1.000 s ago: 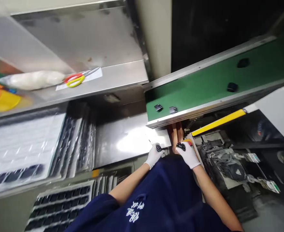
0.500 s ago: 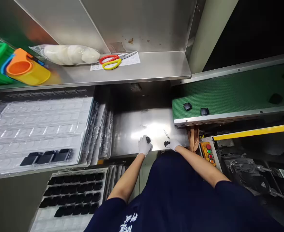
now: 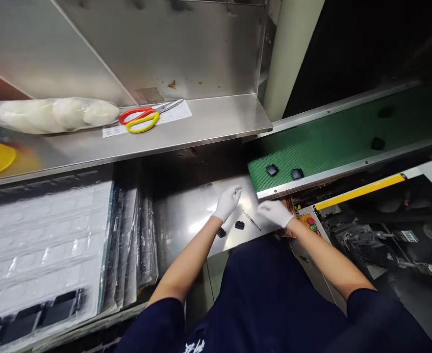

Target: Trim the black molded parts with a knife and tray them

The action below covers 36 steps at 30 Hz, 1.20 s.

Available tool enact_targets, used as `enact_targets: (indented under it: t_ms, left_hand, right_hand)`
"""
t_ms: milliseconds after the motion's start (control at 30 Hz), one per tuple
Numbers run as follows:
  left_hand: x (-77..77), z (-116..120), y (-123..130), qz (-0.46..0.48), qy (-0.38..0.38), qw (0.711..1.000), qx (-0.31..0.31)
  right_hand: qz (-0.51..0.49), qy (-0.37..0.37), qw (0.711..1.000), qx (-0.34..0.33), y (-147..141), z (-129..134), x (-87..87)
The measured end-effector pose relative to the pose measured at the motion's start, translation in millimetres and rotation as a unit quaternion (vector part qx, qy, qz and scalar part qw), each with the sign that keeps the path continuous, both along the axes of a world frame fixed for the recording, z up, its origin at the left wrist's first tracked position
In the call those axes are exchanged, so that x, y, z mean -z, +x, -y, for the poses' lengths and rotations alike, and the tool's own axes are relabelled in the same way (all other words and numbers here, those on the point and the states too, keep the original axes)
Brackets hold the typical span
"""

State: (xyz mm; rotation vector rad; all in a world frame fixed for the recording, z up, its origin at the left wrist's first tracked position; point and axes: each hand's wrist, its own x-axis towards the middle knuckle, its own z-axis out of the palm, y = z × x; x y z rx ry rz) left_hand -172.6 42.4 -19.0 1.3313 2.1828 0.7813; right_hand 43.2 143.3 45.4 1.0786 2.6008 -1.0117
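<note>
My white-gloved left hand [image 3: 228, 202] hangs over the steel worktop [image 3: 179, 215], near the belt's end. Its fingers reach forward, somewhat apart, with nothing visible in them. My right hand [image 3: 275, 212], also gloved, is just in front of the belt corner; its fingers point left, loosely spread, and no object shows in them. Between and below the hands lie a small black molded part [image 3: 240, 225] and a thin silver pointed tool [image 3: 251, 221]. Another black part [image 3: 221, 232] is partly hidden by my left forearm. Two black pieces [image 3: 272, 170] rest on the green belt's near end.
The green conveyor belt [image 3: 333, 152] carries more black pieces farther off. Clear plastic trays [image 3: 46, 225] are stacked at left. On the shelf above are red-and-yellow scissors [image 3: 142, 119] and a bag of white round items [image 3: 54, 115]. A button box [image 3: 309, 221] stands at right.
Both hands have let go of their black parts, which now lie on the worktop. They have moved forward toward the belt. The camera view has shifted and turned.
</note>
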Motion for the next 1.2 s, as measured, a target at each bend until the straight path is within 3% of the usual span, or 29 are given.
enact_targets:
  t_ms: [100,200,267,367,533,700,833,967,1067,1133,1200]
  left_hand:
    - [-34.2,-78.8,-7.3,-0.041,0.029,0.993,0.107]
    - [-54.5,-148.1,-4.3,-0.091,0.017,0.976,0.196]
    - [-60.9,-180.6,0.2,-0.126,-0.009,0.959,0.254]
    - [-63.7,-207.4,4.8,-0.169,-0.053,0.927,0.329]
    - [-58.2,-209.7,9.1,-0.203,-0.084,0.894,0.39]
    - [-52.7,-192.8,14.0,-0.193,-0.081,0.904,0.373]
    - [-52.9,-183.5,10.8,-0.164,-0.07,0.925,0.336]
    - [-54.6,-173.4,3.4,-0.114,-0.045,0.948,0.295]
    - [-59.3,-167.0,0.4,-0.078,-0.029,0.957,0.278]
    - [-67.4,-167.4,2.8,-0.058,-0.024,0.958,0.28]
    - [-81.6,-172.5,12.9,0.001,-0.004,0.962,0.271]
  right_hand:
    - [0.031,0.122,0.981,0.15,20.5,-66.4,-31.6]
    - [0.084,0.197,0.944,0.252,31.6,-122.8,-53.0]
    - [0.123,0.205,0.93,0.279,30.9,-145.5,-57.5]
    - [0.174,0.182,0.925,0.284,21.8,-159.3,-52.1]
    - [0.201,0.142,0.934,0.257,5.3,-155.8,-31.6]
    - [0.164,0.133,0.942,0.26,-4.4,-149.7,-21.2]
    - [0.074,0.082,0.954,0.28,-1.9,-149.6,-27.5]
    - [-0.081,-0.048,0.95,0.299,27.5,-136.8,-47.1]
    - [-0.203,-0.138,0.917,0.314,75.7,-111.8,-65.6]
    - [-0.31,-0.227,0.864,0.326,117.2,-89.8,-76.7]
    - [-0.405,-0.297,0.793,0.345,162.2,-66.8,-85.5]
